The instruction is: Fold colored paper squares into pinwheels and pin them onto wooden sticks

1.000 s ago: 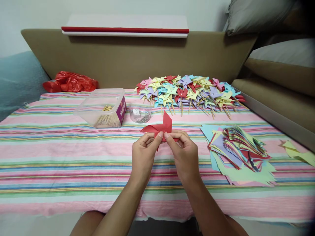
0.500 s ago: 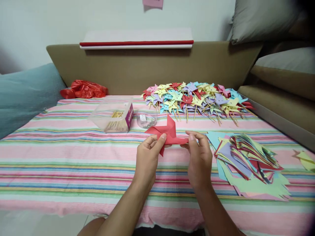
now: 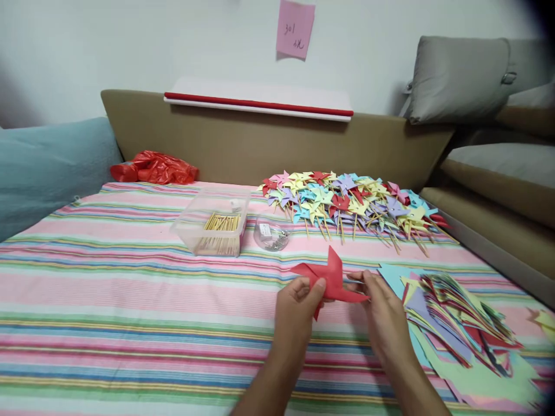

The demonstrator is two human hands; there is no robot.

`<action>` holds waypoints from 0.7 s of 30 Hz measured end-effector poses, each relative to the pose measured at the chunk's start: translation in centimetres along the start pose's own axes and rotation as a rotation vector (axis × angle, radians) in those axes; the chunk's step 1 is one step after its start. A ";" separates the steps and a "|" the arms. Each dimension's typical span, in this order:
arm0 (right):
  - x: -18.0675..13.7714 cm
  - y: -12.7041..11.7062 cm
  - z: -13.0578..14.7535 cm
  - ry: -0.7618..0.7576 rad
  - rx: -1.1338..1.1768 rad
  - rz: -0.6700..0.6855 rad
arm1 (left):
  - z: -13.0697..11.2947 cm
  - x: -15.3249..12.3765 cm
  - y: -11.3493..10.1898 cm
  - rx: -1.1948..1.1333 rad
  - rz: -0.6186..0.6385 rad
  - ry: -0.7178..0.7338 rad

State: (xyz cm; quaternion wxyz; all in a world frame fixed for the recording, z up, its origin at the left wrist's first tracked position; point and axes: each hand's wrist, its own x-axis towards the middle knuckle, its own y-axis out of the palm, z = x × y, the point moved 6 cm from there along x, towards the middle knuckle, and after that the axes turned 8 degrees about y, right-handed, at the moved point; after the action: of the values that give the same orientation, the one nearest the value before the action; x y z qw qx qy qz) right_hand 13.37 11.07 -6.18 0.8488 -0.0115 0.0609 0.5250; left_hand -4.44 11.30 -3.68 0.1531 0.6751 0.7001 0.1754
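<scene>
A red paper pinwheel [image 3: 329,278] with folded blades is held up above the striped cloth. My left hand [image 3: 297,306] pinches it near the centre, the thumb pressed on top and the fingers curled underneath. At its right side is my right hand [image 3: 385,315], fingers bent close together beside the tip of the right blade. A thin pale line shows by those fingertips; what they grip is too small to make out. Behind the pinwheel stand a clear tub of short wooden sticks [image 3: 219,234] and a round clear container [image 3: 273,236] with small metal pieces.
A heap of finished pinwheels on sticks [image 3: 347,199] lies at the back. Stacked coloured paper pieces [image 3: 463,323] lie to the right. A red plastic bag [image 3: 158,167] is at the back left. Cushions [image 3: 459,78] flank the striped cloth [image 3: 130,323], with a brown panel [image 3: 260,153] behind.
The view has tilted up and shifted left, so the hands and pinwheel appear lower and further right. My right fingers have shifted slightly around the tip of the right blade.
</scene>
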 end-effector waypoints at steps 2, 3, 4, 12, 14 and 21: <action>0.5 0.0 1.2 -0.140 -0.220 -0.014 | -0.8 0.0 0.3 -0.007 0.041 0.042; 0.8 0.6 2.3 -0.253 -0.349 0.004 | -1.2 0.0 0.3 -0.026 0.051 0.056; 1.1 1.6 3.5 -0.385 -0.481 0.043 | -1.6 0.0 0.1 -0.059 0.050 0.059; 5.0 18.3 10.1 -0.950 -1.260 0.478 | -2.1 -0.9 -0.5 -0.497 -0.033 -0.126; 6.5 22.3 9.5 -0.948 -1.454 0.571 | -2.1 -1.1 0.0 -0.549 0.019 -0.134; 9.9 28.0 4.9 -0.838 -1.951 0.578 | -2.9 -0.4 -0.2 -0.601 0.086 -0.093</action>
State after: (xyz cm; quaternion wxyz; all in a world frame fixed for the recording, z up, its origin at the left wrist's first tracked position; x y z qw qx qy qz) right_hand -6.83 32.86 -1.23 0.2736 -0.4835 -0.6726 0.4889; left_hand -5.87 10.76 -1.17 0.3704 0.6358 0.5798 0.3498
